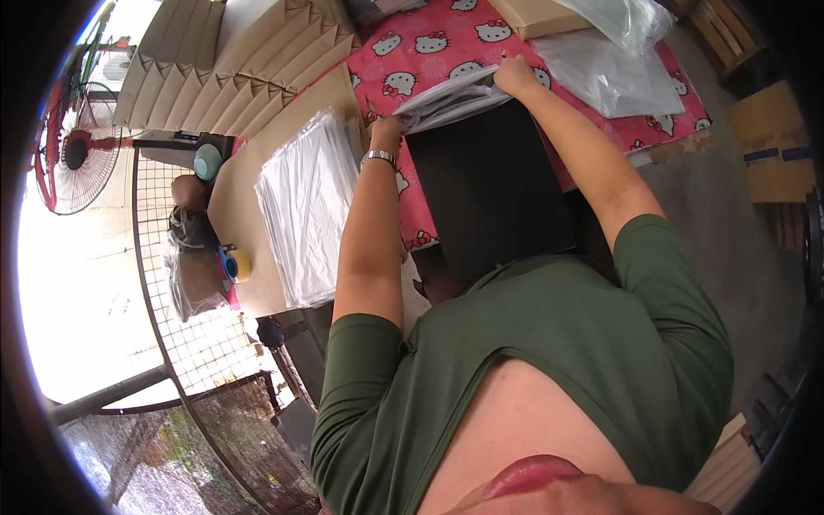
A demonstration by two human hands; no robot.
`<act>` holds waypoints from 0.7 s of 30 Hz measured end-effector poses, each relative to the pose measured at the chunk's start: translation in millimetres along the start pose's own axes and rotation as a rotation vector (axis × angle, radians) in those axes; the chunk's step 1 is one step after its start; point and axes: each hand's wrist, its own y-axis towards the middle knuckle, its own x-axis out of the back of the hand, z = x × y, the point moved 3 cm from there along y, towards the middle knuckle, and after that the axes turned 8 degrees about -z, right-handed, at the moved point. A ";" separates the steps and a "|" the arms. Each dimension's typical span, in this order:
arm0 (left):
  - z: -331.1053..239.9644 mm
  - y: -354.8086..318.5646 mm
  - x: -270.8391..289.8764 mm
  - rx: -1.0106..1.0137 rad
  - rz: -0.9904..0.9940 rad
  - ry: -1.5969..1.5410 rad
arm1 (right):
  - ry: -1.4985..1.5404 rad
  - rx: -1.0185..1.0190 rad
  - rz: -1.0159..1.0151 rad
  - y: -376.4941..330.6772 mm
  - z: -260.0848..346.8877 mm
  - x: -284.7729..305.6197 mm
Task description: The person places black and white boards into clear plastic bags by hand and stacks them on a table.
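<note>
A large flat black rectangular piece (489,184), perhaps a bag or board, lies in front of me, its near end against my green shirt. Bunched across its far edge is a clear plastic bag (455,101). My right hand (515,77) is closed on the plastic at the far right corner. At the left corner my left hand (387,134) is closed on the plastic's other side, its fingertips partly hidden. Just left of my left forearm lies a stack of clear plastic sleeves (305,202) with pale contents.
Folded brown paper bags (249,73) are stacked at the far left. Loose clear plastic (605,73) lies at the far right on the pink patterned cloth (429,43). Tape rolls (236,264) sit at the table's left edge, near a wire grid and a fan (81,153).
</note>
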 end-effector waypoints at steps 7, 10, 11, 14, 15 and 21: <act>-23.4 -11.8 34.5 -0.489 -0.127 0.226 | 0.236 0.187 -0.338 -3.8 4.9 52.4; -43.4 -36.5 68.6 -0.858 -0.333 0.315 | 0.481 0.138 -0.421 1.2 14.5 114.5; -70.4 -70.0 72.5 -0.836 -0.326 0.054 | 0.490 0.131 -0.408 4.1 6.2 138.2; -133.3 -171.5 105.0 -0.762 -0.284 -0.482 | 0.984 -0.024 -0.197 -55.8 25.6 250.2; -141.9 -203.0 124.6 -0.799 -0.304 -0.394 | 1.157 -0.038 -0.112 -71.1 35.3 274.6; -138.3 -278.1 190.3 -0.642 -0.008 -0.422 | 1.413 0.068 0.396 -130.1 40.9 334.0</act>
